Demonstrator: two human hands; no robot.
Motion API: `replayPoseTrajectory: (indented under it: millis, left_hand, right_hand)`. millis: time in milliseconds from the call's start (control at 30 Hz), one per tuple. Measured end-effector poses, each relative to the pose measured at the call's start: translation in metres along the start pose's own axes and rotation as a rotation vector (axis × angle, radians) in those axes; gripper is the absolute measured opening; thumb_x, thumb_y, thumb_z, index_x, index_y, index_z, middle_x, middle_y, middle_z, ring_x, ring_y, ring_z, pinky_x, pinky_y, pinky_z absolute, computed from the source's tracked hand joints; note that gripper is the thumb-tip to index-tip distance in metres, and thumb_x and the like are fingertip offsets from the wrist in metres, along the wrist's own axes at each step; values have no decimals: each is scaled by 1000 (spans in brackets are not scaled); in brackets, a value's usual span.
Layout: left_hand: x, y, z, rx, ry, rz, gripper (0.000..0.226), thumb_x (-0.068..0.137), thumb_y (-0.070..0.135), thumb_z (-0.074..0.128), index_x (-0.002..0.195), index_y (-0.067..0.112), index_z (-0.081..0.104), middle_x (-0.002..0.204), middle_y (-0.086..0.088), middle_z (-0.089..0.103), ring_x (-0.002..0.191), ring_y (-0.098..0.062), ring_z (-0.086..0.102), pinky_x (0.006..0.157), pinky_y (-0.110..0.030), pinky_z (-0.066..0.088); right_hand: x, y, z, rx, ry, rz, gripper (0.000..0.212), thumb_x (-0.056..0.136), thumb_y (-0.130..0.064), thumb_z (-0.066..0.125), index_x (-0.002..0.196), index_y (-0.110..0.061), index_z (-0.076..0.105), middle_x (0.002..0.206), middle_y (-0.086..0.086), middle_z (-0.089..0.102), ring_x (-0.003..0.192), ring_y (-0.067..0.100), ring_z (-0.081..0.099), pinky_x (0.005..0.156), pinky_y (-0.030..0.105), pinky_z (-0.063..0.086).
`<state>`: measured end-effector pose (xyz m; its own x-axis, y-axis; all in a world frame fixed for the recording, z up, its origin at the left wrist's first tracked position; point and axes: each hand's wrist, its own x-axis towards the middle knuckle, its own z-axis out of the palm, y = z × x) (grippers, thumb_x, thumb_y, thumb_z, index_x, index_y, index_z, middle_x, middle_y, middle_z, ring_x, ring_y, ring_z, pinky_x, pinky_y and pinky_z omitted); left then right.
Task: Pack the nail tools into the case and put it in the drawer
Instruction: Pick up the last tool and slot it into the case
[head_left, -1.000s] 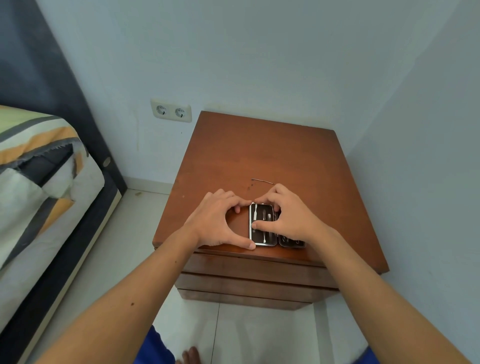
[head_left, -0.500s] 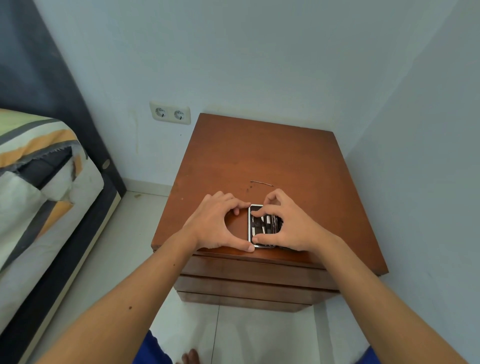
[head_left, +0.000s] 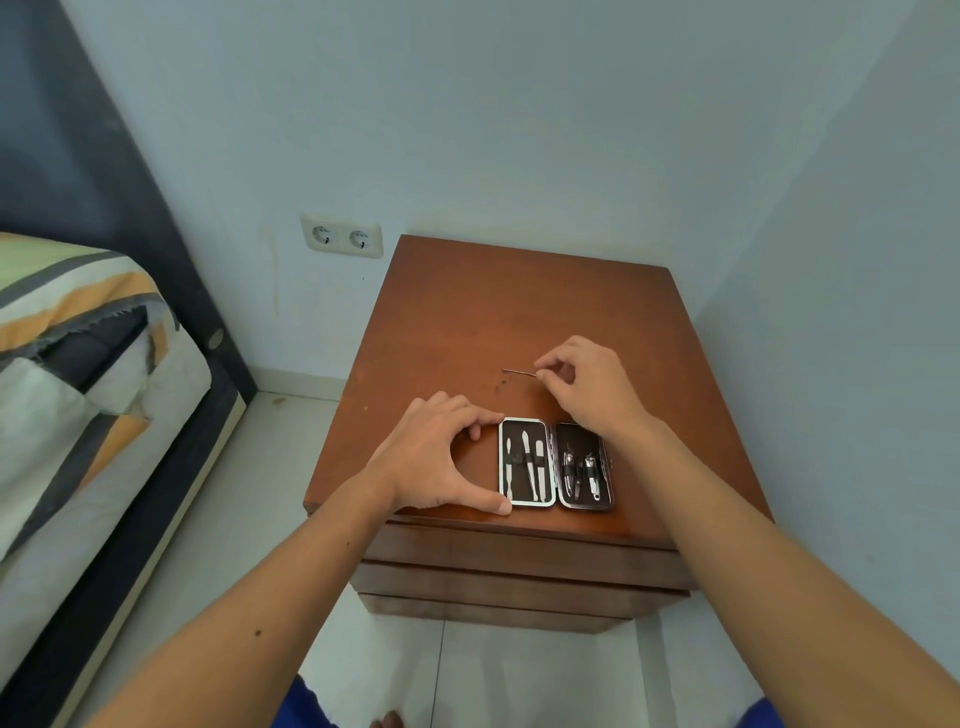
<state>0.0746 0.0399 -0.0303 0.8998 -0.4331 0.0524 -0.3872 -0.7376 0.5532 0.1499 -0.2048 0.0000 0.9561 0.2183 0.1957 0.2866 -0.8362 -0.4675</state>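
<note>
Right hand (head_left: 587, 387): thumb and forefinger pinched on one end of thin metal pick (head_left: 518, 371), lying flat on nightstand (head_left: 519, 312) behind open case (head_left: 556, 464). Lift by end, keep level, slide under free elastic loop. Left hand (head_left: 436, 457): spread fingers bracing case's left edge. Case near front edge; white-handled tools left half, clippers right.

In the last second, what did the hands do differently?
The right hand left the open nail tool case and moved back across the nightstand to pinch the end of the thin metal tool lying there. The left hand stayed braced against the case's left edge; the case stayed open in place.
</note>
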Motion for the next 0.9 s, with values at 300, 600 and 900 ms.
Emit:
replayPoseTrajectory:
  millis: [300,600,900]
  left_hand:
    - [3,1,-1,83,-39,2,110,55,97,70,149,44,49,102,27,46,99,-5,42,93,-32,37]
    - [4,4,1,137,-30,4,119,51,103,65,154,46,45,102,23,44,96,-6,39,84,-29,29]
    - [3,5,1,130,-47,-9,119,52,104,63,155,46,43,105,24,45,98,-4,39,87,-29,31]
  right_hand:
    - [10,-6,11,-232,-184,-74,13,105,-23,56,105,-18,68,105,-3,55,106,23,56,92,37,46]
    - [-18,-1,-5,321,-56,219,25,105,-14,58,125,-27,67,96,-10,62,82,4,57,76,16,44]
    - [-33,-1,-17,659,-55,239,33,102,-9,64,130,-26,62,89,-1,71,76,6,63,81,28,52]
